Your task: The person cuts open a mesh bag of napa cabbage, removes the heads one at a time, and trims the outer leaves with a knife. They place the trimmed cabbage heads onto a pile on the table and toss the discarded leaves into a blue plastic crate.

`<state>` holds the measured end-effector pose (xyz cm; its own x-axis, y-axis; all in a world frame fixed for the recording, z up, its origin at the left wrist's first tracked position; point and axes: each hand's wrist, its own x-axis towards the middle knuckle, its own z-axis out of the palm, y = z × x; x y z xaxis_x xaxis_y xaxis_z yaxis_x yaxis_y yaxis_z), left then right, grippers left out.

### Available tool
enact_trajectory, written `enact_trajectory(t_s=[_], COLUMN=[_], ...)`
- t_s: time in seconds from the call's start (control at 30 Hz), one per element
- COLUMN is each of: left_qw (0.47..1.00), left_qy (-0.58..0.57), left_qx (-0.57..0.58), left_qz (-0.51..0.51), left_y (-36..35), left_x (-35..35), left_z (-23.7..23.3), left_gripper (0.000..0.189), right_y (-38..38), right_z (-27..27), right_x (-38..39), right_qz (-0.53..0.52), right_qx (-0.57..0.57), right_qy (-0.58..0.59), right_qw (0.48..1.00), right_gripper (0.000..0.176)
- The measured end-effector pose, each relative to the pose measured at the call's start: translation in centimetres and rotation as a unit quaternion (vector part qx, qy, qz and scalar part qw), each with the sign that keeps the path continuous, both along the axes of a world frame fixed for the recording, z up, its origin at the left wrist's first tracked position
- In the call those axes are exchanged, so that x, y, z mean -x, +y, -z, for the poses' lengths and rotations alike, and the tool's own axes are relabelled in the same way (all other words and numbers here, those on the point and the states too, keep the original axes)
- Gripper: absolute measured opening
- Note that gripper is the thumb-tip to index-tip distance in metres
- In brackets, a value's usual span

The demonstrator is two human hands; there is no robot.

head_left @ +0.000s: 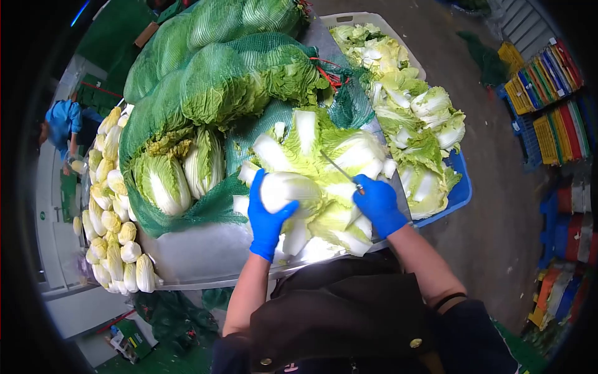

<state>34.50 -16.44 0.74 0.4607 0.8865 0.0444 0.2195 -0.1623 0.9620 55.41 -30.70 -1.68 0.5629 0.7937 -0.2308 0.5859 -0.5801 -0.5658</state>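
Note:
My left hand (268, 218), in a blue glove, is wrapped round the left end of a napa cabbage (289, 192) with a white base. In my blue-gloved right hand (379, 202) is a knife (339, 166), its thin blade slanting up and left over the leaves. Loose cabbage leaves (349, 227) lie spread around and under the cabbage on the metal table (199, 252). Just behind, an opened green mesh bag (230, 68) holds several napa cabbages, two of them (163, 184) showing at its mouth.
Trimmed pale cabbages (112, 212) are stacked along the table's left edge. At the right, a white crate (411, 59) and a blue crate (460, 181) hold leaves. Another full mesh bag (205, 31) lies at the back. Stacked coloured crates (548, 78) stand far right; a person in blue (62, 124) is at left.

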Motion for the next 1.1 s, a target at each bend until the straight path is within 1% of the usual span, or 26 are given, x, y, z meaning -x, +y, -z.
enact_trajectory(t_s=[0.03, 0.1, 0.13, 0.2, 0.27, 0.3, 0.33, 0.37, 0.4, 0.43, 0.47, 0.5, 0.53, 0.57, 0.6, 0.67, 0.7, 0.73, 0.77, 0.8, 0.87, 0.9, 0.93, 1.0, 1.03, 1.1], left_qw=[0.999, 0.989, 0.975, 0.962, 0.941, 0.936, 0.936, 0.935, 0.933, 0.933, 0.932, 0.919, 0.903, 0.89, 0.876, 0.814, 0.814, 0.785, 0.748, 0.746, 0.767, 0.768, 0.767, 0.798, 0.797, 0.876], left_qy=[-0.014, -0.098, -0.167, -0.22, -0.278, -0.294, -0.296, -0.313, -0.331, -0.337, -0.339, -0.378, -0.418, -0.441, -0.425, -0.51, -0.511, -0.524, -0.533, -0.537, -0.498, -0.491, -0.491, -0.45, -0.451, -0.372], left_qx=[0.031, 0.105, 0.147, 0.159, 0.192, 0.19, 0.185, 0.157, 0.128, 0.087, 0.084, 0.088, 0.091, 0.102, 0.229, 0.264, 0.264, 0.331, 0.392, 0.39, 0.399, 0.41, 0.411, 0.399, 0.399, 0.305], left_qz=[-0.017, -0.025, -0.017, 0.001, 0.035, 0.036, 0.034, 0.047, 0.063, 0.09, 0.094, 0.071, 0.045, 0.048, 0.005, 0.088, 0.083, 0.012, -0.056, -0.06, -0.059, -0.037, -0.041, -0.039, -0.04, -0.028], left_y=[1.1, 2.6, 2.8, 3.1, 2.6, 2.3, 2.0, 1.8, 1.9, 2.1, 1.7, 0.8, 0.2, 0.0, -0.3, -1.4, -1.1, -0.8, -0.3, 0.0, 0.1, 0.1, -0.1, -0.3, -0.3, -0.3], left_x=[1.2, 3.2, 3.9, 5.1, 5.0, 4.5, 4.0, 3.4, 2.7, 2.2, 1.1, -0.4, -1.3, -1.4, 0.7, 0.3, 0.3, 0.5, 0.5, 0.6, 1.4, 1.8, 2.0, 2.0, 1.8, 1.5], left_z=[0.5, 0.1, -0.7, -2.3, -5.6, -7.2, -8.3, -9.2, -9.8, -10.1, -11.0, -12.3, -12.9, -11.9, -8.5, -5.8, -4.4, -2.9, -2.2, -1.7, -1.1, -0.9, -0.8, -1.0, -1.4, -3.1], left_gripper=[0.086, 0.087, 0.088, 0.095, 0.098, 0.101, 0.101, 0.104, 0.106, 0.104, 0.104, 0.103, 0.102, 0.101, 0.106, 0.094, 0.094, 0.086, 0.078, 0.078, 0.068, 0.071, 0.071, 0.077, 0.077, 0.086], right_y=[-0.4, -0.9, -1.0, -1.1, -1.2, -0.5, 0.5, 1.3, 1.2, 1.6, 1.4, 1.4, 1.5, 1.8, 2.2, 2.8, 2.8, 2.5, 2.1, 2.2, 2.0, 1.7, 1.8, 3.3, 4.1, 4.1], right_z=[2.1, 1.3, 1.5, 0.2, -2.4, -3.6, -4.7, -6.4, -9.8, -12.3, -12.0, -11.4, -11.8, -13.3, -14.2, -11.6, -10.8, -10.4, -10.7, -10.1, -8.2, -10.0, -11.4, -13.2, -11.4, -10.4], right_x=[-1.2, -3.7, -5.2, -7.4, -8.3, -7.6, -5.4, -3.1, -0.7, 1.0, 1.0, 1.3, 1.3, 1.6, 2.0, 3.0, 3.2, 3.6, 3.8, 3.5, 3.0, 3.1, 3.4, 4.9, 6.0, 6.5], right_qz=[0.005, 0.053, 0.054, 0.12, 0.105, 0.101, 0.075, 0.048, 0.04, 0.067, -0.038, -0.071, -0.074, -0.097, -0.117, -0.102, -0.131, -0.159, -0.159, -0.164, -0.159, -0.127, -0.129, -0.071, -0.069, -0.093], right_qx=[-0.018, -0.107, -0.111, -0.086, -0.012, -0.017, -0.17, -0.32, -0.241, -0.231, -0.175, -0.133, -0.135, -0.213, -0.289, -0.326, -0.362, -0.388, -0.399, -0.397, -0.448, -0.352, -0.35, -0.317, -0.39, -0.351], right_qy=[-0.022, 0.06, 0.0, -0.062, -0.095, -0.098, -0.054, -0.011, 0.204, 0.528, 0.612, 0.684, 0.683, 0.643, 0.599, 0.591, 0.465, 0.33, 0.209, 0.21, 0.116, 0.112, 0.114, 0.214, 0.13, 0.137], right_qw=[1.0, 0.991, 0.992, 0.987, 0.99, 0.99, 0.981, 0.946, 0.948, 0.814, 0.77, 0.713, 0.714, 0.729, 0.737, 0.73, 0.797, 0.845, 0.878, 0.878, 0.872, 0.921, 0.921, 0.921, 0.909, 0.922], right_gripper=[0.028, 0.022, 0.022, 0.023, 0.033, 0.033, 0.04, 0.047, 0.052, 0.054, 0.059, 0.066, 0.066, 0.069, 0.073, 0.074, 0.075, 0.076, 0.056, 0.056, 0.053, 0.05, 0.05, 0.045, 0.045, 0.048])
